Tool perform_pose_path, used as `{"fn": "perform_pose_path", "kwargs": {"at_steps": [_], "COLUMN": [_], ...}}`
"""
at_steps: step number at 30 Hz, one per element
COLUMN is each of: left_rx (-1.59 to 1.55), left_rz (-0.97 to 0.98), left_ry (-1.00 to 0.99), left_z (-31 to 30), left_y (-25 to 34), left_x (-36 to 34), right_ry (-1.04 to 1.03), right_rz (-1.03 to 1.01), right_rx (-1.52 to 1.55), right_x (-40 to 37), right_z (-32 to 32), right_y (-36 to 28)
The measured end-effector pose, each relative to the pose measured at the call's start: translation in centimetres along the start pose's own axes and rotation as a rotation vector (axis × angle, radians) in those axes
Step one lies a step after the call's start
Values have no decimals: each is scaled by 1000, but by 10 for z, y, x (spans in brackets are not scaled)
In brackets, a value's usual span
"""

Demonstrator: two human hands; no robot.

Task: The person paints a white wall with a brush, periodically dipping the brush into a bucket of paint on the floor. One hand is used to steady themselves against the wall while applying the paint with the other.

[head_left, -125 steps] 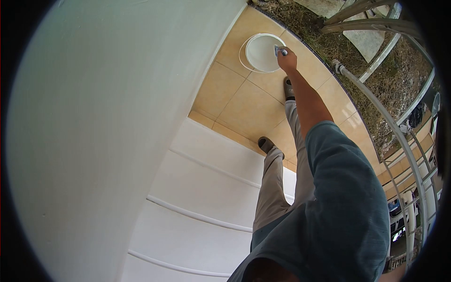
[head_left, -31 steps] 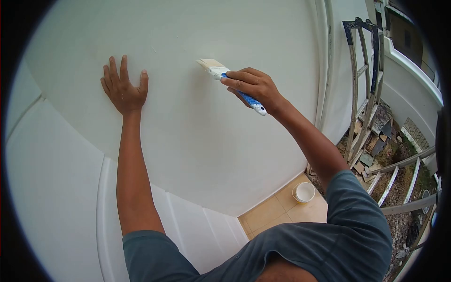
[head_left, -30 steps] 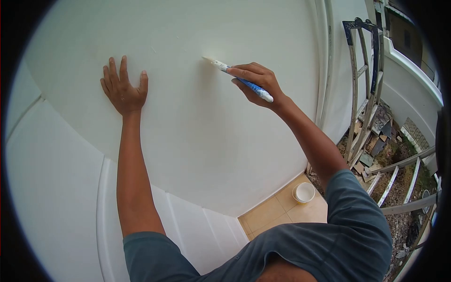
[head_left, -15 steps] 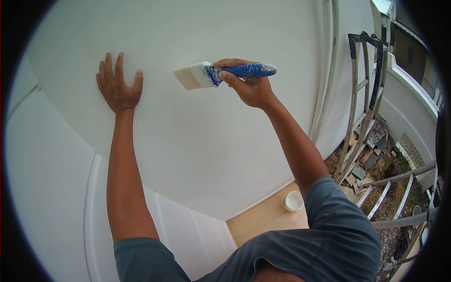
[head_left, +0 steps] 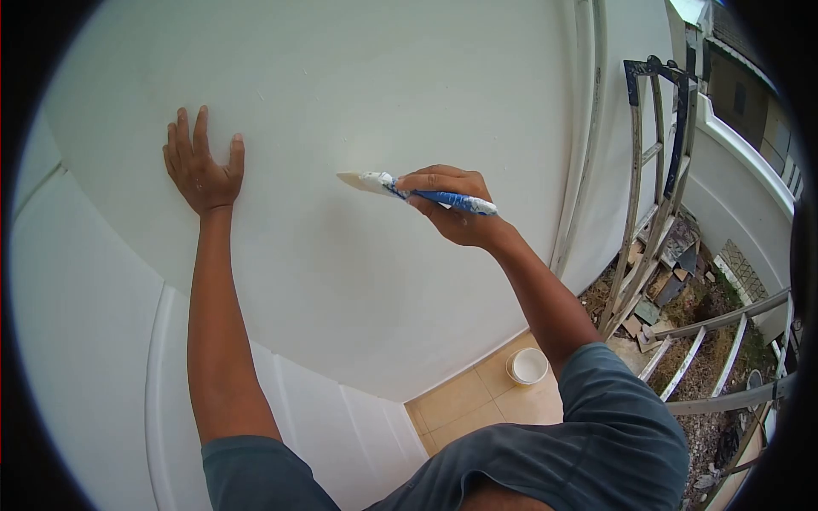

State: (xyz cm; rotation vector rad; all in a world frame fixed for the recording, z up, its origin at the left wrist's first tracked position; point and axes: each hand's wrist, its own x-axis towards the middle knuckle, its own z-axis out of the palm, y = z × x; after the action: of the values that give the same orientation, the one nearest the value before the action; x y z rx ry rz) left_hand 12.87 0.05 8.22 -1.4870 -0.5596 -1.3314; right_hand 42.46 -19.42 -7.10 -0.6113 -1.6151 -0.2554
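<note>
A white wall (head_left: 341, 289) fills the middle of the view, with small specks on its surface. My left hand (head_left: 203, 166) rests on it at the upper left, palm towards the wall and fingers spread, holding nothing. Right of centre, my right hand (head_left: 456, 204) is closed round a wide paintbrush (head_left: 464, 202). The brush has a blue handle stained with white paint, and its pale bristles point left, turned nearly edge-on to the camera. Whether the bristle tip touches the wall I cannot tell.
A white bucket (head_left: 529, 366) stands on the tan tiled floor (head_left: 460, 407) below. At the right, a paint-stained metal ladder (head_left: 635, 213) leans upright near a metal railing (head_left: 707, 341), with rubble beyond. White panelling (head_left: 94, 315) lies at the lower left.
The brush in my right hand has moved down and slightly right, and has turned from broad face to narrow edge. My left hand appears slightly lower and further left, still spread.
</note>
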Motion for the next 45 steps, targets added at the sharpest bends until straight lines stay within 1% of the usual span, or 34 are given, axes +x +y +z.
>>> {"fn": "perform_pose_path", "kwargs": {"at_steps": [1,2,4,5,6,8,10,11,12,14,17,18,19,20,22,23,24,26,27,29,30,32,34,35,36,37,38,40,43,44,45], "left_rx": [4,5,8,14,15,17,25,23,19,9,36,29,21,13,15,18,19,16,11,-10,-14,-14,3,11,7,1,-2,1,10,7,7], "left_rz": [-2,-2,-2,-9,-10,-11,-8,-5,1,17,16,15,11,6,5,5,3,-2,1,16,20,26,24,18,21,24,25,23,23,27,29], "left_ry": [3,5,6,11,14,12,12,9,18,28,24,22,19,21,30,29,23,17,25,42,45,56,51,49,53,60,70,75,71,73,77], "left_z": [0,1,1,1,1,1,0,0,1,2,2,1,0,0,2,1,0,0,0,2,4,5,6,5,5,5,6,7,5,6,7], "left_y": [0,1,1,1,1,1,-1,0,0,-2,-2,-1,0,1,2,1,0,1,1,-1,-3,-5,-5,-4,-4,-4,-4,-4,-5,-4,-4], "left_x": [0,-1,-2,-3,-2,-2,-2,-3,-2,-3,-4,-4,-4,-4,-3,-4,-5,-3,-4,-4,-5,-5,-4,-5,-6,-6,-5,-4,-6,-5,-4], "right_ry": [87,279,705,877,899,817,564,389,244,-71,-42,154,343,567,860,892,903,768,573,209,60,-293,-122,70,336,624,831,1035,745,526,395], "right_rz": [49,108,308,131,113,164,135,47,28,1,144,165,290,229,98,13,49,68,104,70,55,198,203,265,318,476,302,243,364,265,223], "right_rx": [-68,-104,-277,-531,-781,-855,-665,-683,-518,-24,135,151,16,-222,-706,-861,-837,-743,-695,-540,-278,193,21,19,-59,-151,-313,-746,-573,-605,-511], "right_x": [1,-1,-13,-15,-16,-20,-12,-10,-12,-16,-12,-10,-8,-8,-9,-7,-7,-11,-16,-32,-45,-68,-72,-73,-72,-76,-78,-82,-93,-93,-94], "right_z": [-18,-35,-76,-94,-110,-109,-62,-33,-7,20,5,-9,-29,-49,-94,-109,-111,-87,-61,-1,19,32,23,7,-13,-33,-55,-90,-65,-41,-15], "right_y": [14,33,71,86,81,84,66,47,26,6,10,23,34,56,77,76,72,74,68,25,8,-6,7,27,46,65,87,98,93,78,53]}}
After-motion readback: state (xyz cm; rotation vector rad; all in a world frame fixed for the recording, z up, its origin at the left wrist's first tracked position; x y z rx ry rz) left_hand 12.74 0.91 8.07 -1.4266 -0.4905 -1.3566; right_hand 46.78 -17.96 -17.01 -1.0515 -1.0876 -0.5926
